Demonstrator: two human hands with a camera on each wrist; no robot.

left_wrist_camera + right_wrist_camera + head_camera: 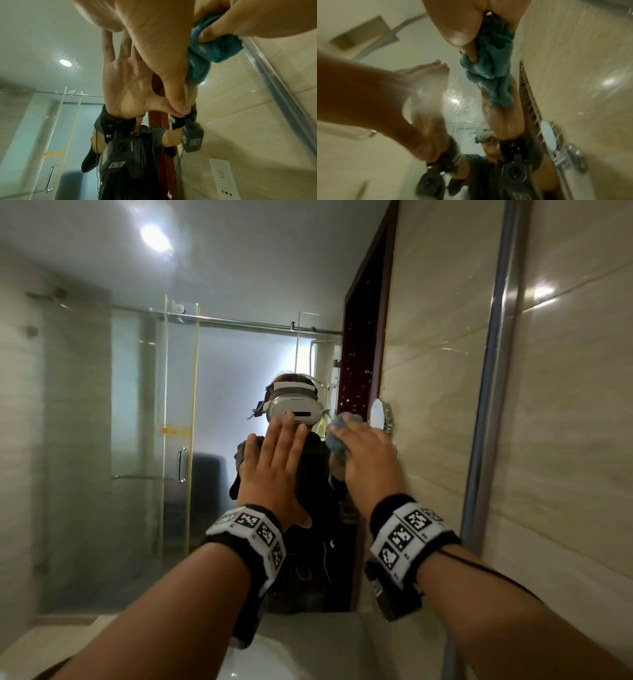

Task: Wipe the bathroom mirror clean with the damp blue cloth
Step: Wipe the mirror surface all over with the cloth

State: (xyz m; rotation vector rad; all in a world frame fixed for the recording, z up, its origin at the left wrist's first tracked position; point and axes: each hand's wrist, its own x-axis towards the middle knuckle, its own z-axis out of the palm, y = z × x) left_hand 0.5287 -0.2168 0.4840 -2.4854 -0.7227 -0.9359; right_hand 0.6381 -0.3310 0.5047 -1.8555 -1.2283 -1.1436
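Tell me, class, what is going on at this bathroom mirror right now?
A person is wiping the mirror. The right hand holds a bunched blue cloth against the glass near its right edge. The left hand rests flat on the glass beside it, fingers straight. Water droplets remain above the cloth.

Open glass: mirror point(102, 405) left of left hand point(274, 467) lay bare.
Right limit: metal frame point(493, 405) stood just beside right hand point(370, 460).

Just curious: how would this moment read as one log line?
step: wiping | right hand: grips cloth on mirror | left hand: flat on mirror | droplets remain
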